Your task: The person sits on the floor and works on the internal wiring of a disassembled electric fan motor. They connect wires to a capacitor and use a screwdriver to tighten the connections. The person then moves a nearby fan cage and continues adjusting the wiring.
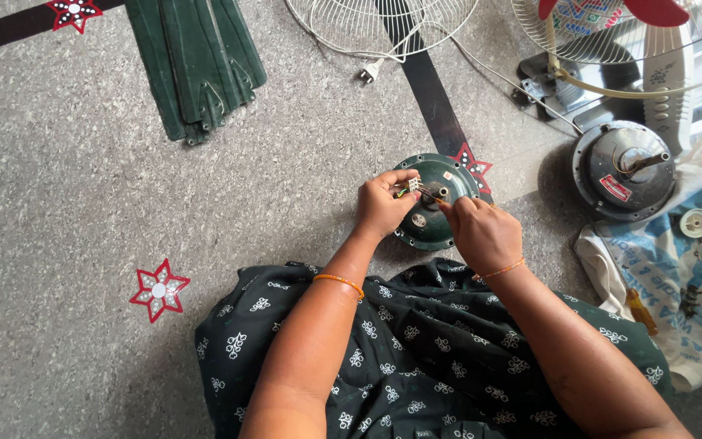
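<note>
A round dark green fan motor (pixel 447 180) lies on the grey stone floor in front of my knees. My left hand (pixel 381 205) pinches a small white connector block with thin wires (pixel 413 186) just above the motor's left side. My right hand (pixel 483 232) holds a thin metal tool whose tip (pixel 430 195) points at that connector. Both hands hover over the motor's near half and hide part of it.
Green fan blades (pixel 197 65) lie stacked at the top left. A white wire fan guard (pixel 379 24) and a plug (pixel 368 74) lie at the top. A silver motor (pixel 623 169) rests on a printed sack (pixel 692 276) at right, near a table fan (pixel 611 32).
</note>
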